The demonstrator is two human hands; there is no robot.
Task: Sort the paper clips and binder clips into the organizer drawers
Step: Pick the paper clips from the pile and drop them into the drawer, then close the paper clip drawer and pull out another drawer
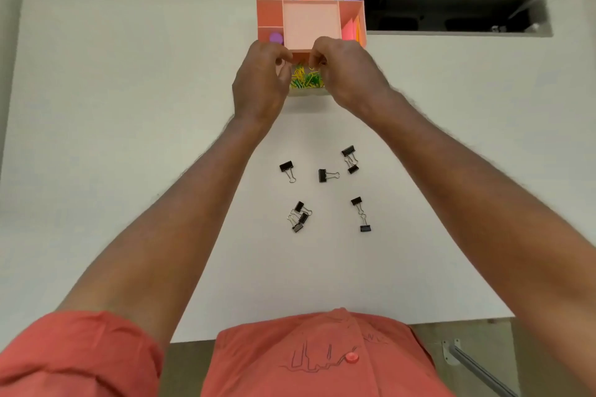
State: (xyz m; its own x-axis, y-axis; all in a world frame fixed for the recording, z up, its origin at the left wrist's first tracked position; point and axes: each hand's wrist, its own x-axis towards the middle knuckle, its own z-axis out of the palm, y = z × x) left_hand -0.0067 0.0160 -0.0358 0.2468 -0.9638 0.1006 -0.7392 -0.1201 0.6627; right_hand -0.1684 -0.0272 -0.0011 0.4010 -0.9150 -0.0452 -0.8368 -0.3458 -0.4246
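White desk (129,106); both hands pinched over paper clips (306,78); no legible writing.

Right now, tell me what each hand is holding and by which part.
The right hand pinches a yellow paper clip by its top loop over the open drawer. The left hand is curled shut beside it; whether it holds anything cannot be told.

Matt pink plastic organizer (270,14), smooth white table (129,106)

Bright, even overhead light on the white worktop (129,106); shadows are faint, no glare. Edges bow from the wide lens, detail slightly soft.
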